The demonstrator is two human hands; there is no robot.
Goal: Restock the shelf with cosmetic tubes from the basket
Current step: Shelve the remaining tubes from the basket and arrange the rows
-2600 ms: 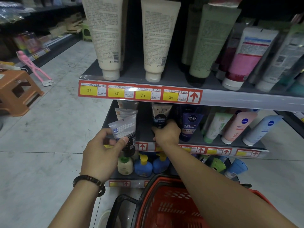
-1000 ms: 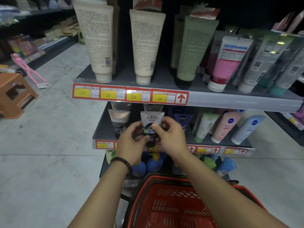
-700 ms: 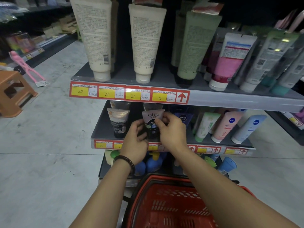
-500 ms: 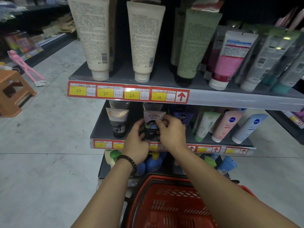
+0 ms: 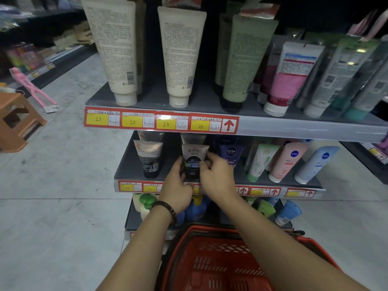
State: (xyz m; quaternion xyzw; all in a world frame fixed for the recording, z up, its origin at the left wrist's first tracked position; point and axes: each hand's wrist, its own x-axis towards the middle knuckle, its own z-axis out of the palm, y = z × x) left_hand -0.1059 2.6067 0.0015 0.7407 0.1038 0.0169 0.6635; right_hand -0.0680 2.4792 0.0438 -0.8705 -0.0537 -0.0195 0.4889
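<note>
Since half a second ago the hands have barely shifted, while the grey tube [image 5: 150,158] that the left hand carried earlier now stands cap-down on the middle shelf [image 5: 128,164], left of the work.

Both forearms reach forward and slightly up over the red basket [image 5: 210,259], meeting at the Softto tube [image 5: 194,156]. That tube stands upright near the front of the middle shelf, between the grey tube and a dark blue Nivea Men tube [image 5: 231,153]. The left hand [image 5: 178,185], a beaded bracelet [image 5: 165,208] on its wrist, lays fairly straight fingers [image 5: 179,164] against the tube's left edge, and its thumb sits lower, by the price rail [image 5: 262,191], off the tube. The right hand [image 5: 216,177] is turned palm-down, and its curled fingertips [image 5: 202,164] pinch the tube's right edge.

The Softto tube's lower end is covered by the two hands, so how its cap meets the shelf cannot be seen. Another tube of the same make stands right behind it, showing only its top. Bottles on the bottom shelf are largely blocked by the wrists. The basket is cut off by the lower edge of the view and crossed by both arms — its contents cannot be made out.
</note>
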